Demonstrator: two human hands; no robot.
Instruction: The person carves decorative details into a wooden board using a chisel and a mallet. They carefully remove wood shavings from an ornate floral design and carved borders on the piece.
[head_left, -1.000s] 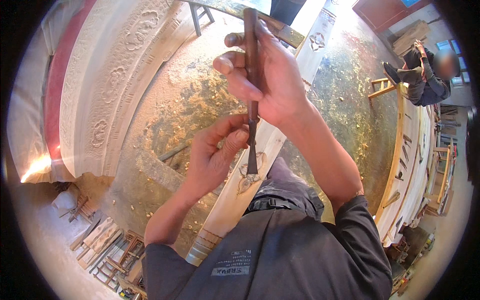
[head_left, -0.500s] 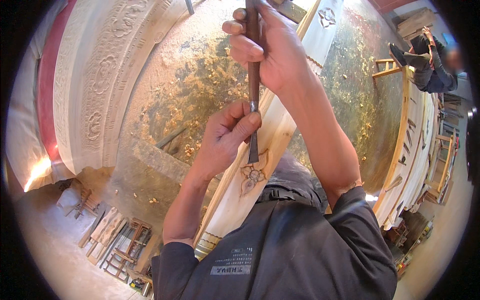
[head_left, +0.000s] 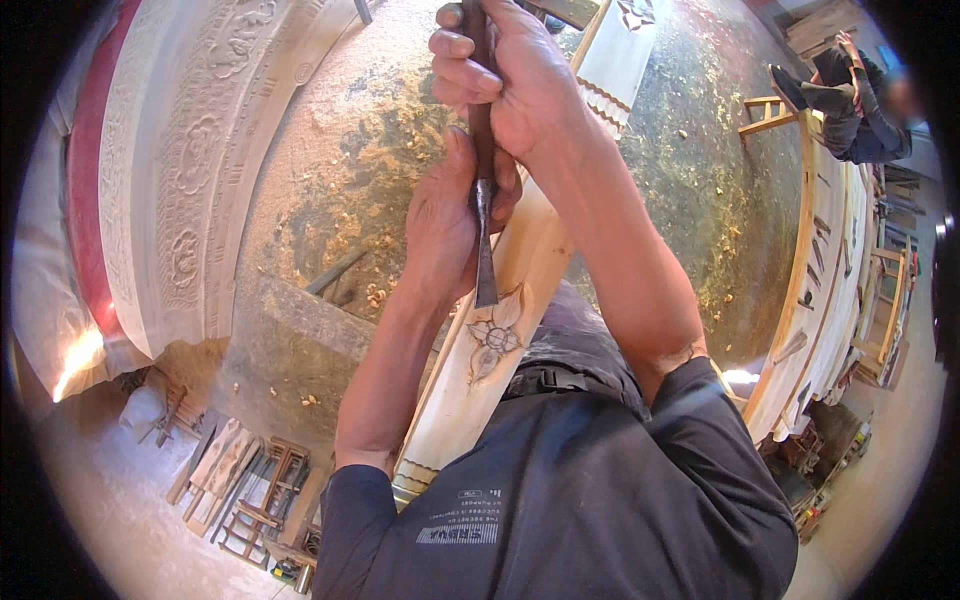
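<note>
Two curled hands (head_left: 438,220) (head_left: 528,95) around a chisel (head_left: 482,150)

Chisel (head_left: 482,150): dark handle, flared metal blade.
Board (head_left: 532,240): pale, long, slanting beneath chisel.
Carved flower (head_left: 497,340): round-centred, pointed-petalled, near chisel tip.

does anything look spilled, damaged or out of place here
Loose wood shavings lie scattered across the floor on both sides of the board, which looks untidy but not strange near carved wood. Nothing else stands out: the right hand and left hand hold the chisel, and the flower carving shows no obvious damage.
</note>
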